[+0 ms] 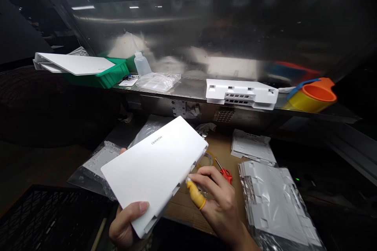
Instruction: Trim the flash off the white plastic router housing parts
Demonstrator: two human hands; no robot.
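My left hand (129,221) grips a white plastic router cover (156,164) at its lower left corner, thumb on top; a fingertip shows at its upper left edge. The cover is tilted, printed HUAWEI, with notched tabs along its right edge. Beside that edge is my right hand (219,200), a yellow finger cot (196,195) on the thumb. Its thumb and index finger pinch together around something small and whitish that I cannot make out. Behind this hand, red-handled scissors (226,175) and a tape roll (206,159) lie on the cardboard-covered bench (222,147).
Bagged white panels (275,200) lie at right, more panels (253,145) behind, others (101,160) at left. The metal shelf (188,88) bears a white housing (241,93), tape rolls (316,94), a squeeze bottle (141,64) and a green bin (110,73). A black crate (44,219) stands lower left.
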